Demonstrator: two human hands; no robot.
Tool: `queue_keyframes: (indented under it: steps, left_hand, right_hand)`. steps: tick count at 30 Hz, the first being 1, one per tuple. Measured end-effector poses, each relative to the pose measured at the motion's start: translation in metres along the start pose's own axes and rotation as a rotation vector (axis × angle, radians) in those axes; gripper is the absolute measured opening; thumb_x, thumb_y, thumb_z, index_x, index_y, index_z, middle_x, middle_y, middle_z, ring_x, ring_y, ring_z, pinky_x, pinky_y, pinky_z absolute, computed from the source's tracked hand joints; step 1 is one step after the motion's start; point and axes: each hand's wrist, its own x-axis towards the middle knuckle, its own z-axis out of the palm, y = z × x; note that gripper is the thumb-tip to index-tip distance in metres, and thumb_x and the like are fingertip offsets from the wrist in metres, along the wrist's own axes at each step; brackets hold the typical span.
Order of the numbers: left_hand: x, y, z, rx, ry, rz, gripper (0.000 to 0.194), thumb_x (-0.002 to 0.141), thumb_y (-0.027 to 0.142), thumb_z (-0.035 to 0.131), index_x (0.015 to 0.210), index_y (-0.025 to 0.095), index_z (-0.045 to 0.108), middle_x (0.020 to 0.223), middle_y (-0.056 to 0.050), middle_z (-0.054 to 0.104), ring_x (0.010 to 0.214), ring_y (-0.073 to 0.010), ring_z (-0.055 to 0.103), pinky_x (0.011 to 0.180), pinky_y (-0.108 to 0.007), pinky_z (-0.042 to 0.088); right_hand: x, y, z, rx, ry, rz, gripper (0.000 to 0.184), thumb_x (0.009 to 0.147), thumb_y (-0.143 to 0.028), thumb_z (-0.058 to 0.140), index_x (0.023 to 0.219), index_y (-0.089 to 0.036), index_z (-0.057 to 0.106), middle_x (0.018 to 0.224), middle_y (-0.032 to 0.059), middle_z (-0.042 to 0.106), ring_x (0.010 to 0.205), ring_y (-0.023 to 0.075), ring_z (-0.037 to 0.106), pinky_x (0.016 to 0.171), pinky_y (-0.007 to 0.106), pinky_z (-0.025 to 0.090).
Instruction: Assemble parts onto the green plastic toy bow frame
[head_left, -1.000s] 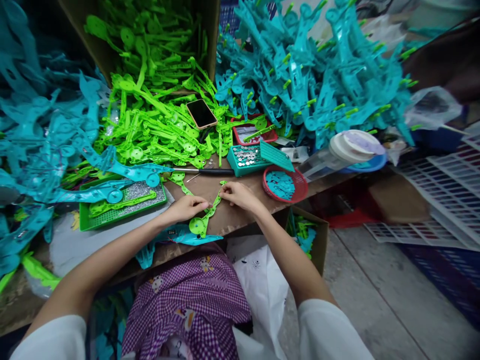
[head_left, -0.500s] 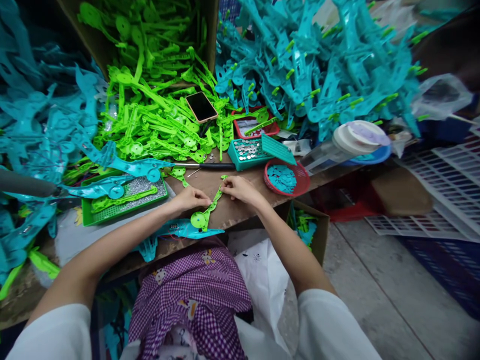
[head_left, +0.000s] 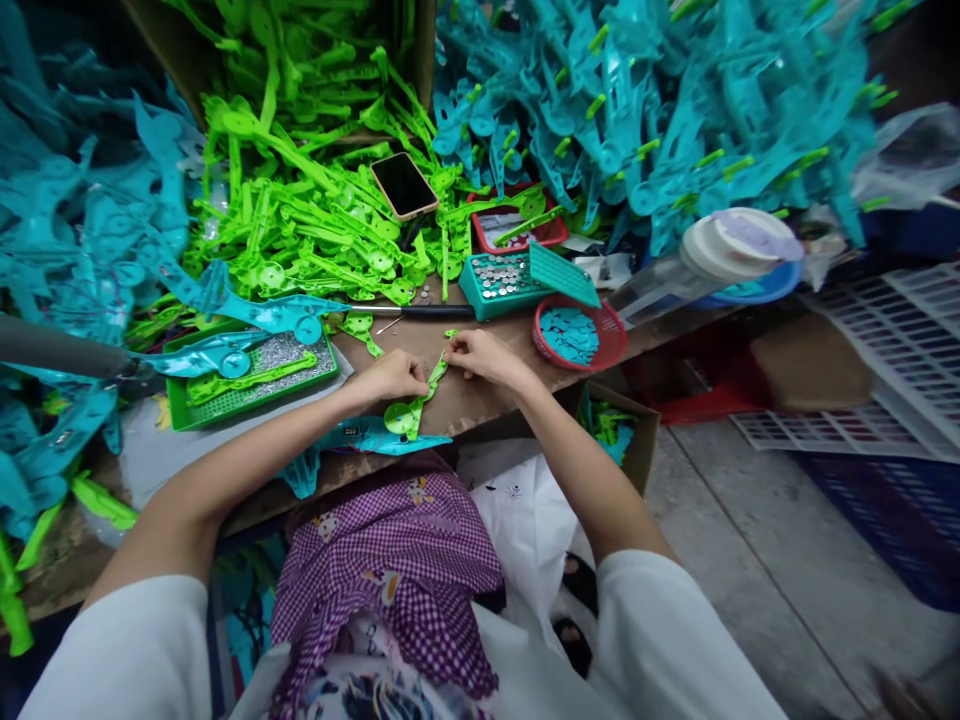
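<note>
Both arms bare from short white sleeves, reaching forward and angling inward so the wrists nearly meet at centre. Left hand (head_left: pixel 395 377) palm down, fingers curled under, thumb and fingertips pinched together at its right edge. Right hand (head_left: pixel 480 356) palm down, knuckles up, fingers bent and pinched toward the left. Hands close together, fingertips just apart. Left forearm long and nearly straight, right elbow bent more.

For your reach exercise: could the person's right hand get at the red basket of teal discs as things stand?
Probably yes. The red basket sits just right of the right hand on the table, nothing between, but that hand grips the green part.
</note>
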Motion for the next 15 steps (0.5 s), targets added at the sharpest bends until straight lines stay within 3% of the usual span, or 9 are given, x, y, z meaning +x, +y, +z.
queue_keyframes:
  steps: [5,11,15]
  left_hand:
    - [0.003,0.014,-0.008,0.125,-0.122,-0.026,0.014,0.067,0.019,0.067,0.079,0.015,0.073,0.060,0.001,0.066,0.054,-0.0127,0.060,0.052,-0.021,0.040]
    - [0.004,0.038,-0.014,0.273,-0.185,-0.090,0.003,0.062,0.014,0.068,0.064,0.013,0.070,0.056,-0.002,0.065,0.060,-0.0155,0.061,0.057,-0.021,0.043]
    - [0.003,0.040,-0.014,0.272,-0.191,-0.107,0.005,0.063,0.014,0.068,0.067,0.013,0.069,0.062,-0.004,0.068,0.063,-0.0160,0.062,0.058,-0.021,0.044]
  right_hand:
    - [0.000,-0.003,-0.002,-0.013,-0.012,-0.002,0.015,0.083,-0.033,0.058,0.080,-0.020,0.061,0.070,-0.0032,0.067,0.052,0.0086,0.061,0.055,0.019,0.035]
    - [0.005,-0.001,-0.001,0.005,-0.055,-0.012,0.011,0.083,-0.028,0.059,0.079,-0.018,0.058,0.073,-0.0029,0.066,0.050,0.0074,0.061,0.054,0.018,0.037]
    - [0.009,0.005,0.004,0.057,-0.052,-0.037,0.011,0.084,-0.028,0.058,0.079,-0.018,0.057,0.070,-0.0025,0.065,0.049,0.0086,0.060,0.053,0.019,0.037]
